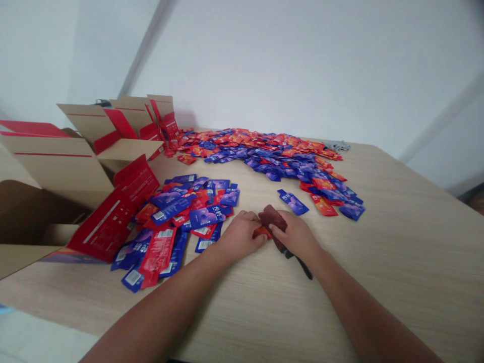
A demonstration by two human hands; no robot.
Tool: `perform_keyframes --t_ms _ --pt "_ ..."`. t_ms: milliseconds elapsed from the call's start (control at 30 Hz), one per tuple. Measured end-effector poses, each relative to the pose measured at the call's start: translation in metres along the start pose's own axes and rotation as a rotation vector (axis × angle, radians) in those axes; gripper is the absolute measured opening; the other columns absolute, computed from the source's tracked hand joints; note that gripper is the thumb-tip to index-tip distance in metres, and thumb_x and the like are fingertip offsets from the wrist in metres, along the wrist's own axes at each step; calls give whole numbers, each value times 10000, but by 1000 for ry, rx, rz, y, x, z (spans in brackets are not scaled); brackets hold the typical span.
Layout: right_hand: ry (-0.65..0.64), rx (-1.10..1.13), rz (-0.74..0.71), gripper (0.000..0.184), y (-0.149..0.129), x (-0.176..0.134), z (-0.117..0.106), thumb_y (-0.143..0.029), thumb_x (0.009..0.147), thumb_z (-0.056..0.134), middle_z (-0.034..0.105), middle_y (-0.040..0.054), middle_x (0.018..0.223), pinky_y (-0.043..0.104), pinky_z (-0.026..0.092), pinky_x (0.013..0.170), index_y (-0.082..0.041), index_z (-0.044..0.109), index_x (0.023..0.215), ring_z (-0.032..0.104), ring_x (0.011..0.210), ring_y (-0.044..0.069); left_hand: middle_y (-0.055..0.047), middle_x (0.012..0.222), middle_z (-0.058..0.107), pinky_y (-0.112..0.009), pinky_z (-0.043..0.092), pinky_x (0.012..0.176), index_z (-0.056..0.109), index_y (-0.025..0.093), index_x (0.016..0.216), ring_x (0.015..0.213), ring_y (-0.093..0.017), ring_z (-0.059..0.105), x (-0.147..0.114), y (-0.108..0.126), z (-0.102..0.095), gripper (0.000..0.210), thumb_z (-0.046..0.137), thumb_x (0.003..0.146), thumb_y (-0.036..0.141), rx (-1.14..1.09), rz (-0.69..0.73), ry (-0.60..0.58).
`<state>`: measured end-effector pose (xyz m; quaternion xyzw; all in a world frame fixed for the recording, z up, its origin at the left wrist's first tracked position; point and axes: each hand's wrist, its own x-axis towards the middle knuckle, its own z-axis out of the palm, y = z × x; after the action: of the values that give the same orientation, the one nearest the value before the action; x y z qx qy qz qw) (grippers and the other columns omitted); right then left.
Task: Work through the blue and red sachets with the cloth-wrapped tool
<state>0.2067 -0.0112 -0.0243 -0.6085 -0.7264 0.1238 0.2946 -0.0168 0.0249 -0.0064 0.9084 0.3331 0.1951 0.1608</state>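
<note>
Left hand [242,234] pinches orange packet [262,232], right hand [301,239] grips brown object [272,217], well inside table's right edge [421,182].

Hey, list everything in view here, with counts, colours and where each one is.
Open cartons: at least three, red and tan, left side
Far packet pile: uncountable, red-orange and blue-purple, table's far side
Near packet pile: uncountable, red-orange and blue-purple, beside nearest carton
Lone packet: one, blue-purple, beyond right hand
Small packet: one, red-orange, at left fingertips
Unclear item: one, dark brown, in right hand
Strip: one, black, below right hand
Crumpled item: one, grey, far pile's right end
Table: one, pale wood, under piles
Wall: count unclear, white, behind table
Floor: one, pale, lower left
Left hand: one, bare, centre
Right hand: one, bare, right of centre
</note>
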Motion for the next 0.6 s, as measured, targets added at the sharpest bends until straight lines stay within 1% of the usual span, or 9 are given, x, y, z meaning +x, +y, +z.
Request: perform_keyframes --t_ms 67,133,267,300,367,467,500,600 --pt "26 -32 41 291 6 2 0 -341 959 683 772 104 1174 411 543 907 -217 717 1220 721 1045 294 -71 1032 699 -393 489 998 798 231 1001 1037 -244 629 -1 2 -1 174 625 990 246 20 0 8" --pt "71 -35 51 290 8 2 0 -336 956 680 771 109 1185 419 550 911 -214 718 1217 724 1048 299 -75 1042 699 -397 490 984 792 223 993 1033 -247 625 -3 3 0 169 624 972 217 62 -43 26" --pt "214 66 -12 357 0 -2 -2 -330 947 685 766 109 1235 421 557 972 -218 695 1286 725 1091 292 -82 1074 698 -401 490 978 788 227 1009 1055 -260 621 -4 5 3 141 661 949 242 103 -95 49" --pt "223 96 -36 372 -2 -3 -3 -330 944 691 767 103 1234 413 560 973 -223 689 1300 725 1089 286 -82 1074 696 -397 492 970 790 233 1018 1052 -261 622 -4 5 3 145 663 952 255 100 -97 48" --pt "157 126 -89 380 -7 -5 -3 -328 941 696 774 90 1209 400 563 959 -232 685 1309 727 1070 276 -83 1064 693 -390 498 943 792 238 1031 1035 -261 625 -3 4 4 151 668 957 281 94 -107 46" --pt "-1 102 -113 361 -8 -4 -2 -316 948 688 779 83 1186 400 556 952 -234 689 1300 723 1064 271 -83 1038 688 -389 500 919 788 227 990 1012 -260 626 -1 2 5 135 677 950 293 99 -132 51" --pt "-23 89 -100 352 -8 -4 -2 -315 952 685 779 84 1189 404 552 955 -232 691 1294 721 1070 271 -81 1034 687 -391 500 925 785 224 978 1013 -260 625 -1 1 6 126 681 944 287 99 -135 52" --pt "-17 61 -46 349 -4 -1 -1 -320 957 686 777 87 1194 408 543 963 -231 693 1293 720 1075 274 -71 1059 693 -395 499 964 780 231 999 1030 -255 624 -1 -1 8 118 693 926 263 82 -124 59"
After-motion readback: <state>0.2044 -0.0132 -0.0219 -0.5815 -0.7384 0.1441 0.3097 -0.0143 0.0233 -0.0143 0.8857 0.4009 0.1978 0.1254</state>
